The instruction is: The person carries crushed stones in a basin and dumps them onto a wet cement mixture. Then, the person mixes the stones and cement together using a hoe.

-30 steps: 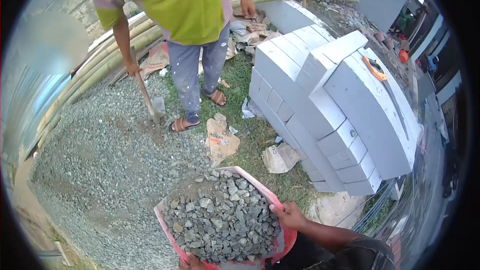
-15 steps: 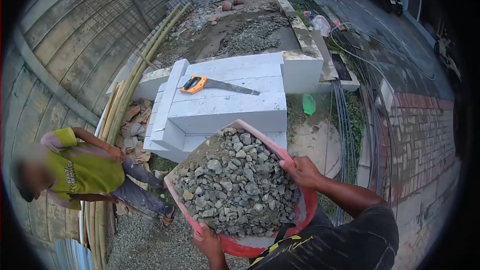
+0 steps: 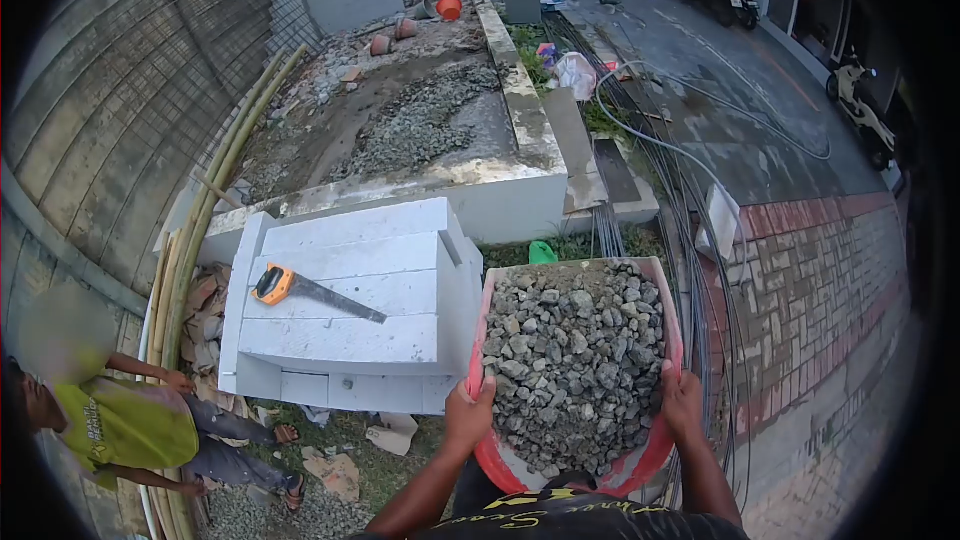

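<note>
Held in front of my body is a worn red tub point(image 3: 490, 455), heaped with grey gravel point(image 3: 575, 360). My left hand point(image 3: 470, 416) is closed on its left rim, and my right hand point(image 3: 683, 403) grips the opposite rim. Some fingers of both hands are hidden by the tub wall. Just left of the tub is a stack of white blocks point(image 3: 345, 250). On top of the stack lies a handsaw point(image 3: 318, 292) with an orange and black handle.
A person in a yellow-green shirt point(image 3: 120, 425) stands at left, beside bamboo poles point(image 3: 215, 190) along the wall. Beyond the blocks runs a low concrete wall point(image 3: 510, 202), with a gravel pile point(image 3: 420, 125) behind it. Long rods and cables point(image 3: 690, 190) lie on the right, bordering brick paving point(image 3: 820, 290).
My body and the tub have turned right, away from the blocks. The tub now faces straight ahead, still in both hands. Blocks, saw and the other person appear farther left in view.
</note>
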Tool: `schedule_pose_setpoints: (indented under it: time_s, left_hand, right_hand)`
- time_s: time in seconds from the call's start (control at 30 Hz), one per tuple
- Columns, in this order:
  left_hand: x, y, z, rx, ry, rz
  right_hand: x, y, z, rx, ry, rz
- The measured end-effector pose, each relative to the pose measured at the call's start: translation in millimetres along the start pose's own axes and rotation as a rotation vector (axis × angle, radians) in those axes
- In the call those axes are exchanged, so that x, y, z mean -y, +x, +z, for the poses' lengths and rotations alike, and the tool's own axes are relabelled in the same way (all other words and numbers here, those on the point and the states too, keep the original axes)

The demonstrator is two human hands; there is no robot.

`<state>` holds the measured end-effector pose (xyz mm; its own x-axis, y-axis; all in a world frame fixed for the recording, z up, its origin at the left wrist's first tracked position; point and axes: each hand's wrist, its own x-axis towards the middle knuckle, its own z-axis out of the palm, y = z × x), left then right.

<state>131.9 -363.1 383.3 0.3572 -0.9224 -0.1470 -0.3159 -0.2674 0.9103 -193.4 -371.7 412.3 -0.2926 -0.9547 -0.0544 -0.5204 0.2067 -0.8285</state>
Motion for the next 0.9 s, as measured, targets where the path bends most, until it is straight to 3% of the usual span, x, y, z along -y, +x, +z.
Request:
schedule_pose_setpoints:
  time_s: [0.2, 0.3, 0.4, 0.47, 0.53, 0.63, 0.73, 0.8, 0.83, 0.9]
  left_hand:
    - [-41, 92, 52, 0.161, 0.092, -0.027]
    - [-58, 157, 80, 0.183, 0.127, -0.006]
    - [-58, 231, 110, 0.140, 0.092, 0.025]
    - [-86, 280, 107, 0.133, 0.145, 0.026]
    - [-100, 329, 114, 0.182, 0.079, -0.118]
    - [-109, 397, 119, 0.123, 0.076, -0.094]
    - [-128, 452, 106, 0.101, 0.080, -0.123]
    - [-140, 485, 92, 0.118, 0.002, -0.175]
    - [-148, 499, 85, 0.072, 0.010, -0.086]
    - [-145, 536, 79, 0.009, 0.058, -0.156]
  right_hand:
    - [-33, 73, 1, -0.097, -0.055, 0.132]
    - [2, 125, 11, -0.099, 0.018, 0.137]
    - [-31, 205, 36, -0.153, 0.033, 0.074]
    - [4, 254, 49, -0.113, 0.043, 0.078]
    - [38, 293, 61, -0.095, 0.063, 0.121]
    - [57, 360, 87, -0.042, 0.123, 0.183]
    - [30, 436, 112, -0.028, -0.221, 0.017]
    - [36, 480, 140, 0.048, -0.144, -0.104]
    - [51, 497, 155, 0.082, -0.112, -0.147]
    - [124, 513, 182, 0.156, 0.184, 0.195]
